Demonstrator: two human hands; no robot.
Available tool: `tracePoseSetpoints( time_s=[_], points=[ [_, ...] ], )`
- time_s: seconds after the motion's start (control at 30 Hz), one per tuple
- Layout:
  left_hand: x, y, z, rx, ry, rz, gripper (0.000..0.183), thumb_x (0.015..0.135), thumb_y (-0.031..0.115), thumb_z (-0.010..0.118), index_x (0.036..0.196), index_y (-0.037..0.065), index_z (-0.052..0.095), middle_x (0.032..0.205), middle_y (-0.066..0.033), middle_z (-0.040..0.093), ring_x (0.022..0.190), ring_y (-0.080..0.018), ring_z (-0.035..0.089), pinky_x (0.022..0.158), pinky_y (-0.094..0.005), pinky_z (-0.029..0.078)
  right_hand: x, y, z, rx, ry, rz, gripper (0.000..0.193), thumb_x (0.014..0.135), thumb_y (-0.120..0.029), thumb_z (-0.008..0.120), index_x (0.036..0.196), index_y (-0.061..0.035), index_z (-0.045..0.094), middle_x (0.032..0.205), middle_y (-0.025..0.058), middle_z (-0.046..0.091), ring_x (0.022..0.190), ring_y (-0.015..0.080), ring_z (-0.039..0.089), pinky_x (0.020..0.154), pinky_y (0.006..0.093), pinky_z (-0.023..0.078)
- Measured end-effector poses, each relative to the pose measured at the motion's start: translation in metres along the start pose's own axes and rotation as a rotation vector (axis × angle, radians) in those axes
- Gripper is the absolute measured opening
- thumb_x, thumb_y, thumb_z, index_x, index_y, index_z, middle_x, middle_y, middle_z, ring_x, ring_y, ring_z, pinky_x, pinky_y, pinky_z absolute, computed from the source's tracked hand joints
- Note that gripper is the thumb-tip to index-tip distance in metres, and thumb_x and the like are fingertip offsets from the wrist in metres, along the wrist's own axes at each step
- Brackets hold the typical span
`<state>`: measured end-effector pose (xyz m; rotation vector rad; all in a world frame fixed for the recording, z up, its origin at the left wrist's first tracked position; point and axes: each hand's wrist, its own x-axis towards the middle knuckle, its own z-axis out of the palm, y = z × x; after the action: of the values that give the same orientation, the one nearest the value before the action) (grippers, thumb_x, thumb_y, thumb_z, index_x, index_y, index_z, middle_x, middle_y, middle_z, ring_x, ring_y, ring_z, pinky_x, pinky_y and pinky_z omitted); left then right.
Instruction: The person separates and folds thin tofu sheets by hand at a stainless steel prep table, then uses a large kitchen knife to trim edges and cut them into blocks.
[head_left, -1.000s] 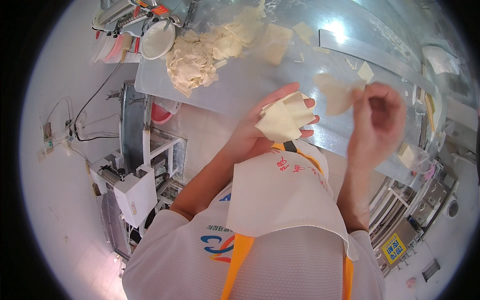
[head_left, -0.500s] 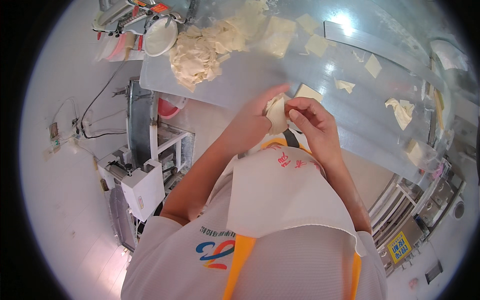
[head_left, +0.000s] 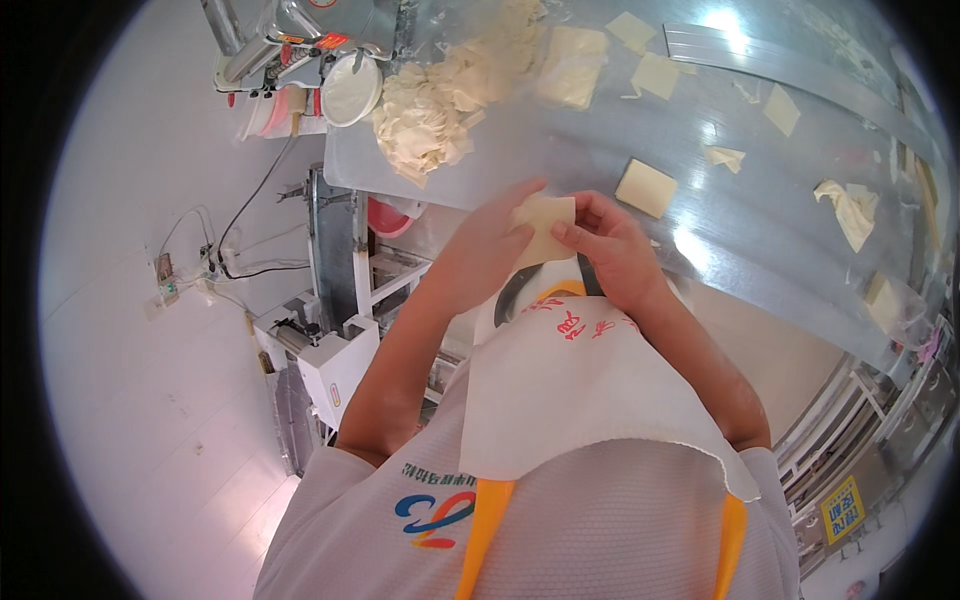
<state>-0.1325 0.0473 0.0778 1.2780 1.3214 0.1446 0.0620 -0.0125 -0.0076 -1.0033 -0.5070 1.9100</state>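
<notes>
- Both hands have come together at chest height: the left hand and right hand now share one pale square dough sheet, where a second ago they were apart, the right hand off to the side.
- Left grip cradles the sheet from beneath, fingers curled up around it; right grip pinches its near edge with the fingertips.
- That reads as folding or shaping now under way, judging from the closed-in posture.
- The sheet sits between the hands, just above the near edge of the steel surface, not resting on it.
- Well beyond it: a heap of dough scraps, a flat dough square and other loose squares.
- Hard to make out: whether anything lies inside the sheet — the fingers cover its middle. The white bib hides everything below the wrists.
</notes>
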Motion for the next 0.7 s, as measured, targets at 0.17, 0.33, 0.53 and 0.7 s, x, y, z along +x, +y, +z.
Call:
tracePoseSetpoints(
  time_s=[0.17,0.33,0.53,0.7],
  points=[
    [0.003,-0.009,0.005,-0.449,-0.147,-0.025,0.054,0.11,0.01,0.055,0.163,0.006,0.046,0.147,-0.0146,0.062,0.134,-0.0242,0.062,0.111,-0.0392,0.054,-0.029,-0.038,0.014,-0.335,0.216,-0.018,0.021,0.105,-0.012,0.071,0.124,-0.0024,0.066,0.101,0.0013,0.071,0.097,0.0087,0.065,0.09,0.0277,0.052],
    [0.022,-0.038,0.015,-0.888,-0.29,0.026,0.057,0.11,0.026,0.063,0.16,0.002,0.048,0.145,-0.0167,0.062,0.127,-0.0258,0.066,0.11,-0.0367,0.055,-0.065,-0.053,-0.005,-0.48,0.436,-0.123,0.025,0.106,-0.014,0.07,0.126,0.0001,0.066,0.097,0.0014,0.072,0.089,0.0075,0.061,0.083,0.027,0.052],
    [0.065,-0.108,0.019,-0.494,-0.128,-0.091,0.048,0.11,0.025,0.058,0.151,-0.001,0.055,0.134,-0.0185,0.07,0.121,-0.0284,0.07,0.102,-0.0388,0.056,-0.058,-0.023,-0.108,-0.753,0.706,-0.054,0.026,0.105,-0.019,0.07,0.118,0.0031,0.073,0.09,0.0043,0.072,0.083,0.0079,0.06,0.078,0.0292,0.052],
    [0.072,-0.144,0.021,0.192,0.182,-0.236,0.037,0.108,0.023,0.058,0.134,-0.002,0.064,0.122,-0.017,0.072,0.114,-0.0263,0.069,0.1,-0.039,0.054,-0.01,0.019,-0.148,-0.803,0.709,0.0,0.031,0.105,-0.017,0.07,0.125,0.0075,0.071,0.106,0.0066,0.076,0.094,0.0099,0.066,0.085,0.0281,0.053]
  ],
)
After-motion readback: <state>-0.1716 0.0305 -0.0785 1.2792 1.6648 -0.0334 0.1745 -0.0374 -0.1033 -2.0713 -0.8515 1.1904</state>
